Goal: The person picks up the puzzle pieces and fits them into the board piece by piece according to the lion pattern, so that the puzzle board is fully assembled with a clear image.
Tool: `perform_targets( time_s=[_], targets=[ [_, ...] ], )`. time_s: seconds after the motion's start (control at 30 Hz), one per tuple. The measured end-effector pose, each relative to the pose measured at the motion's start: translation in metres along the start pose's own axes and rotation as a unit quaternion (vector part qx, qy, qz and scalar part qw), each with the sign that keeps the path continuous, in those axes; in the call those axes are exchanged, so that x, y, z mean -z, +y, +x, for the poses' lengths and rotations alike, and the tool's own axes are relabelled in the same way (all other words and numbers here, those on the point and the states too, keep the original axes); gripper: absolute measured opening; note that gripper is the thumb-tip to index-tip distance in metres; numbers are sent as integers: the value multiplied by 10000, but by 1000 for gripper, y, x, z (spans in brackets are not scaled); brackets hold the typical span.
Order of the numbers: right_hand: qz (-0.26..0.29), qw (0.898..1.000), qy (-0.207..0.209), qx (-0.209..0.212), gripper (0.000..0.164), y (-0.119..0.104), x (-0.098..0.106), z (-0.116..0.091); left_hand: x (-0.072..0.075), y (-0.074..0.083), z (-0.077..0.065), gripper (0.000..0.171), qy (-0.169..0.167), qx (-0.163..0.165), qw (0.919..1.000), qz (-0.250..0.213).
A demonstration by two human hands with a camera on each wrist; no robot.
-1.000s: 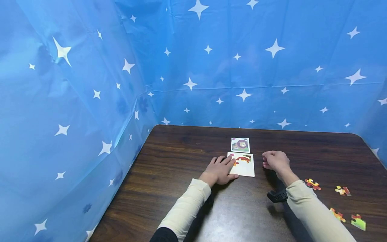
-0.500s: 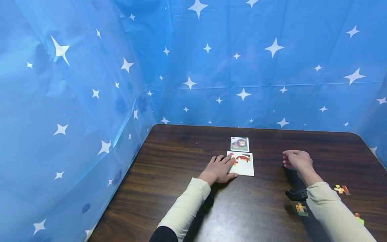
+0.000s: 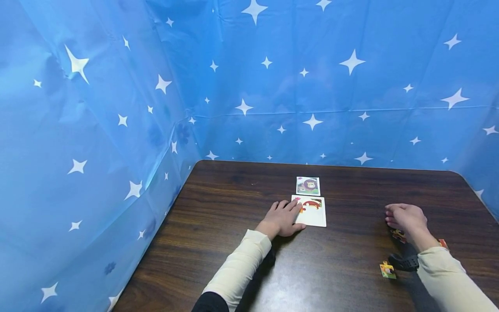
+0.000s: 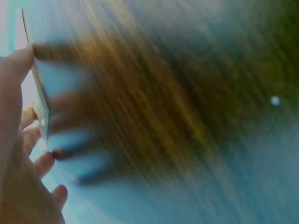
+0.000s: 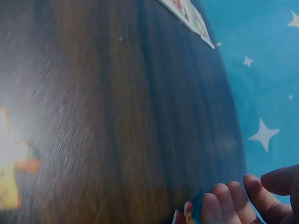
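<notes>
My left hand (image 3: 281, 219) rests on the left side of a white puzzle board (image 3: 315, 217), fingers spread and straight. On the board sits a red-brown and orange part of a picture, partly covered by the fingers. In the left wrist view the fingertips lie along the edge of the board (image 4: 42, 105). My right hand (image 3: 408, 219) is over the table at the right, its fingers loosely bent with nothing seen between them. One puzzle piece (image 3: 398, 235) shows just below that hand, and a green and yellow puzzle piece (image 3: 387, 270) lies nearer me.
A small card with a lion picture (image 3: 308, 186) lies just beyond the board. Part of another red puzzle piece (image 3: 443, 243) peeks out behind the right wrist. The brown wooden table (image 3: 234, 190) ends at a blue curtain with white stars (image 3: 312, 95).
My right hand has moved right, away from the board, and slightly toward me, over the loose pieces. Its forearm now covers some pieces seen before. My left hand stays on the board.
</notes>
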State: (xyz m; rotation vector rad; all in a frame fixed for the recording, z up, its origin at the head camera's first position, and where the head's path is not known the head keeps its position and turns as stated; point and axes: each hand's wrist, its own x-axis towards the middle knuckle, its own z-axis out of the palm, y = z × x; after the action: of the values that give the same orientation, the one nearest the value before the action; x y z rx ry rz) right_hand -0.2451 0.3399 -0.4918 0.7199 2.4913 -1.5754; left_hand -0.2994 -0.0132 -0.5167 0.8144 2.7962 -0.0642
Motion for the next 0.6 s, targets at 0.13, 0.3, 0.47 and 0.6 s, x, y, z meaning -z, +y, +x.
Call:
perform_targets(
  time_s=[0.13, 0.3, 0.47, 0.6],
  targets=[
    [-120, 9999, 59, -84, 49, 7, 9, -2, -2, 0, 0, 73, 10, 7, 10000, -50],
    [-223, 9995, 178, -116, 48, 14, 16, -4, -3, 0, 2, 73, -16, 78, 10000, -40],
    [-330, 9988, 347, -43, 45, 19, 21, -3, -6, -1, 5, 74, -59, 83, 9999, -67],
    [-590, 9974, 405, 50, 40, 24, 27, 0, -4, -1, 3, 73, -38, 47, 9999, -105]
  ],
)
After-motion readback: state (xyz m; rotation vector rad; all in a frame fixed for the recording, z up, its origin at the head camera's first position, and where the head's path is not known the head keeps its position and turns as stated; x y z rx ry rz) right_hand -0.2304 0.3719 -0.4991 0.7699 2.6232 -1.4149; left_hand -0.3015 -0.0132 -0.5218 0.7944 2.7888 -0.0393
